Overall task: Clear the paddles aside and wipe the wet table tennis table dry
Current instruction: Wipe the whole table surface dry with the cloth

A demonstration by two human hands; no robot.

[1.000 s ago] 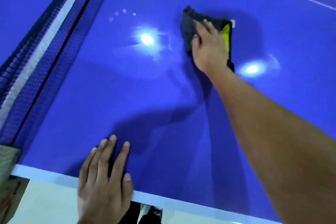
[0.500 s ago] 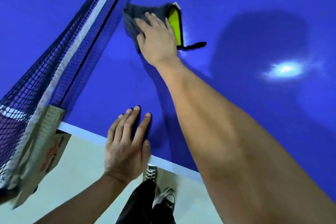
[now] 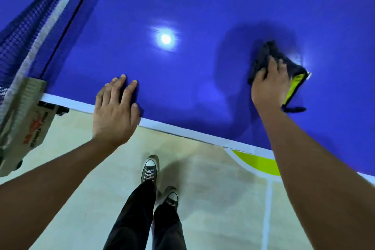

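The blue table (image 3: 203, 6) fills the upper view, its white-edged side running across the middle, and no paddles show on the part in view, so clearing looks done and the wiping step is in hand; the net (image 3: 24, 26) crosses the far left, fixed at the table's side by its clamp (image 3: 26, 117). The left hand (image 3: 115, 111) lies flat and open at the table's edge near the clamp, holding nothing, seemingly as a brace; the right hand (image 3: 271, 83) rests palm-down on the cloth (image 3: 263, 55), fingers spread and only slightly bent, pressing rather than clutching it. The cloth (dark, with a yellow-green underside turned up beside the wrist) sits bunched on the table well right of the left hand; whether the surface around it is wet, I cannot tell. Next, I judge, calls for steady downward pressure and overlapping strokes.
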